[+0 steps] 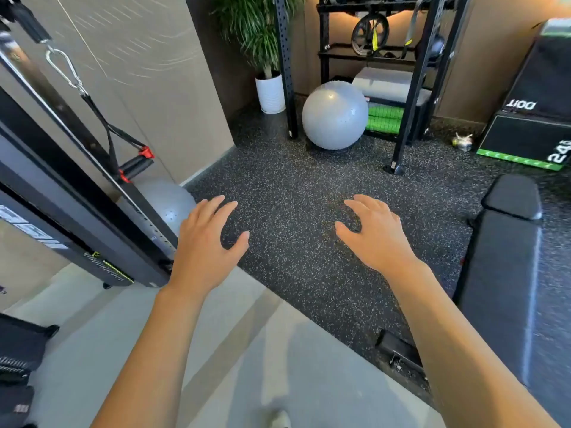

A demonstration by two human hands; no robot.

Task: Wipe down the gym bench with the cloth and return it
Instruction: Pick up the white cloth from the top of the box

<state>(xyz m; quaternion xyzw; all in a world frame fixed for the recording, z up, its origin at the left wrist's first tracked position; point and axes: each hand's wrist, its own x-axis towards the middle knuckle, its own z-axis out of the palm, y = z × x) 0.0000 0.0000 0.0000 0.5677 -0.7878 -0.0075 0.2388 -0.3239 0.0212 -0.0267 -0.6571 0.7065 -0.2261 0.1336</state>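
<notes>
Now both hands — left hand [206, 239] & right hand [375, 233] — hang relaxed, fingers spread, holding nothing, over speckled black rubber floor [293, 186]. Black padded gym bench [506, 267] sits at right.

Head-worn camera looks forward and down, close above the floor [293, 211].

Black padded gym bench [506, 273] at the right edge, long flat pad with a separate shorter pad beyond it, dark smooth upholstery, standing on speckled rubber flooring, its near end partly hidden, no cloth identifiable.
</notes>
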